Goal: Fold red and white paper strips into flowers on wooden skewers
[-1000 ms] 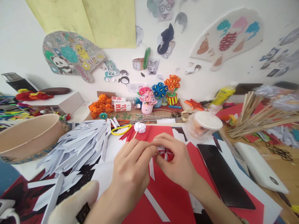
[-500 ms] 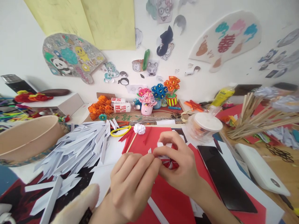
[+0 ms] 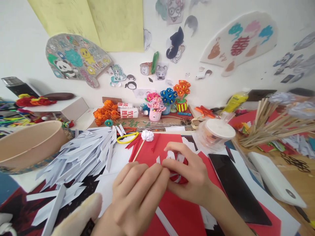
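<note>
My right hand (image 3: pixel 190 173) curls around a small red and white folded-paper ball (image 3: pixel 180 178), partly hidden by its fingers. Fingertips closed in a pinch, my left hand (image 3: pixel 137 196) meets the right thumb and index finger at the ball's left side. A white paper strip (image 3: pixel 158 159) pokes up just above the pinch; most of it is hidden. Beyond the left hand, a crumpled white paper ball (image 3: pixel 147 135) tops a thin wooden stick (image 3: pixel 139 150), whose lower part passes behind the hand. Red paper sheets (image 3: pixel 182 209) lie under both hands, with another white strip (image 3: pixel 166 221) on them.
Folded white paper strips (image 3: pixel 83 157) are heaped at left beside a round basket (image 3: pixel 31 141). Yellow-handled scissors (image 3: pixel 128 138) lie behind. A black phone (image 3: pixel 240 188) and white power bank (image 3: pixel 277 178) rest at right, near a lidded tub (image 3: pixel 219 129) and wooden sticks (image 3: pixel 261 121).
My left hand has turned slightly, its back rolling toward the camera. The paper ball has turned in my right fingers, showing more white on top. Both hands stay close together.
</note>
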Available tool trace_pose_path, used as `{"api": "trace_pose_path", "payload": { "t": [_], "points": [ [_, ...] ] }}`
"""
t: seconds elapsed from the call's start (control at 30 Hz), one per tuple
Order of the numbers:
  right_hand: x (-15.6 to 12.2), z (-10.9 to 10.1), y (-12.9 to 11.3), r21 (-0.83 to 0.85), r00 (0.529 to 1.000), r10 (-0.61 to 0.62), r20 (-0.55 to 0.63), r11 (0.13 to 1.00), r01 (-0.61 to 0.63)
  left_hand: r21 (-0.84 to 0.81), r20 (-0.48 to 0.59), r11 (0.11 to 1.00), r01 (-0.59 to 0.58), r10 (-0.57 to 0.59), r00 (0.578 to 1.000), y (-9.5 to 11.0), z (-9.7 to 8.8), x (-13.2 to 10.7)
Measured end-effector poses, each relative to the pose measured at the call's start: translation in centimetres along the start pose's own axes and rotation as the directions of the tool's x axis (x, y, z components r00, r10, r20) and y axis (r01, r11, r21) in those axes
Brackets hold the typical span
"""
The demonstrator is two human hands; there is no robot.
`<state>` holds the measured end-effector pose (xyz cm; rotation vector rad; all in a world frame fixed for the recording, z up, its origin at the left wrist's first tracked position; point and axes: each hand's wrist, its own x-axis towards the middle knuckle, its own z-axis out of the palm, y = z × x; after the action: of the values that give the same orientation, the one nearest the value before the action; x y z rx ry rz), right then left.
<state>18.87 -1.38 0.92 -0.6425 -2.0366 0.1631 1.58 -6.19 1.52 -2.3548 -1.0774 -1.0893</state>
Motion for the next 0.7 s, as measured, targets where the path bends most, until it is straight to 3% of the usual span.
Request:
{"api": "trace_pose_path", "payload": {
  "t": [0.2, 0.5, 0.6, 0.7],
  "points": [
    [-0.1, 0.3, -0.2, 0.187, 0.995, 0.092, 0.033, 0.978, -0.096, -0.065, -0.141, 0.996, 0.068, -0.076, 0.987, 0.0, 0.3, 2.1],
    [0.1, 0.4, -0.3, 0.191, 0.99, 0.134, -0.044, 0.974, -0.123, -0.136, -0.11, 0.99, 0.045, -0.06, 0.992, 0.1, 0.5, 2.0],
    [0.2, 0.5, -0.4, 0.17, 0.982, 0.169, -0.081, 0.973, -0.154, -0.242, -0.072, 0.957, 0.162, -0.184, 0.98, -0.2, 0.6, 2.3],
    [0.3, 0.7, -0.5, 0.148, 0.974, 0.194, -0.12, 0.973, -0.175, -0.307, -0.016, 0.868, 0.389, -0.413, 0.91, -0.7, 0.7, 2.4]
  ]
}}
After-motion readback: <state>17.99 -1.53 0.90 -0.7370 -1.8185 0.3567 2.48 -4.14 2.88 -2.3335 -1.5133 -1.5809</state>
